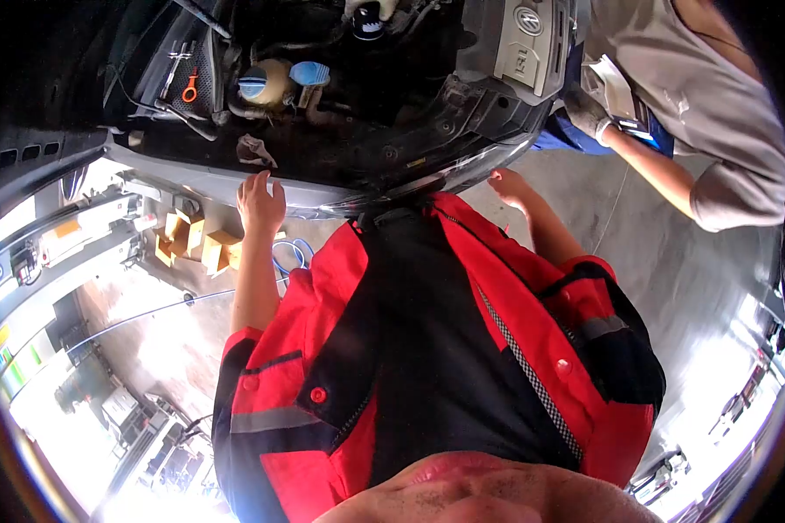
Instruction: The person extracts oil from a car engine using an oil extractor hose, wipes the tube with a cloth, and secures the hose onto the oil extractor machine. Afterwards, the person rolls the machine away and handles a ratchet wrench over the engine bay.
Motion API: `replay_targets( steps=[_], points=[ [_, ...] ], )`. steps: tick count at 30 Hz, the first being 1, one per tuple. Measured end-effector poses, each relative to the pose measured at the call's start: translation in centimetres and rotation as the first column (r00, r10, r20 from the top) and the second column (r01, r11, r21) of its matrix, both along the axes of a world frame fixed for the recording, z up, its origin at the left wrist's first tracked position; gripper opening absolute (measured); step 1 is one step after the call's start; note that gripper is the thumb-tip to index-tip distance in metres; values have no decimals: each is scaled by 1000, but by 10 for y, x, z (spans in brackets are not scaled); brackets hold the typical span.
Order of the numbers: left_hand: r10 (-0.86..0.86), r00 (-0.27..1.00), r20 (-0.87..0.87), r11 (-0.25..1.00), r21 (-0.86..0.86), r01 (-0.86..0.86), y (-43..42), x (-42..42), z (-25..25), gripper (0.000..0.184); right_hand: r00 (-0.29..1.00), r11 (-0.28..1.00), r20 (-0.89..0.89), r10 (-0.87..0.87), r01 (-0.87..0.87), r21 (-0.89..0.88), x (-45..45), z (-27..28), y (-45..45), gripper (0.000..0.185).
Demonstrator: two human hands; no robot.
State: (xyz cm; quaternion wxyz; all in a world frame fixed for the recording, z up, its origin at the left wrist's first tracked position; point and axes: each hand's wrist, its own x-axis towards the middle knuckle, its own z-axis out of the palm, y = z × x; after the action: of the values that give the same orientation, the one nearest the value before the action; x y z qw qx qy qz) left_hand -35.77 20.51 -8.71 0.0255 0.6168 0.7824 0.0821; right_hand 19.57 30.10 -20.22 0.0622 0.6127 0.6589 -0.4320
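My left hand (260,206) rests at the car's fender edge (205,180) with its fingers stretched out and nothing in them. Just ahead of its fingertips lies a crumpled, stained rag or glove (255,151) on the rim of the engine bay. My right hand (509,188) is by the front corner of the car, beside the bumper edge (497,166). Its fingers point toward the car and look loosely extended; I see nothing held. Between my hands, my red and black jacket (323,301) comes close to the car's front edge.
At the right, another person in a grey shirt (672,96) holds a box (641,122) with a gloved hand (587,115). Over the engine bay, a gloved hand (362,7) holds a dark cylinder (368,24). Blue-capped reservoirs (275,80), an orange-ringed dipstick (191,87) and cardboard boxes (221,251) are visible.
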Motion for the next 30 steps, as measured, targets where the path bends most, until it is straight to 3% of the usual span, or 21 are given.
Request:
replay_targets(
  steps=[6,14,15,25,30],
  points=[
    [44,999,5,997,-69,-43,1,-1,2,36,996,997,49,69,-66,-46,2,-19,1,36],
    [-62,998,-8,991,-121,61,40,-22,-2,39,993,993,12,-120,120,-15,-17,7,-35,39],
    [-73,997,-18,996,-60,72,44,-24,-7,40,990,990,28,-141,142,-22,-20,9,-40,40],
    [-202,963,-176,979,-43,198,65,-56,-43,45,972,969,89,-217,226,-100,-51,20,-87,45],
    [-209,969,-131,977,-67,202,73,-66,-49,51,971,970,64,-231,235,-66,-67,27,-82,43]
  ],
)
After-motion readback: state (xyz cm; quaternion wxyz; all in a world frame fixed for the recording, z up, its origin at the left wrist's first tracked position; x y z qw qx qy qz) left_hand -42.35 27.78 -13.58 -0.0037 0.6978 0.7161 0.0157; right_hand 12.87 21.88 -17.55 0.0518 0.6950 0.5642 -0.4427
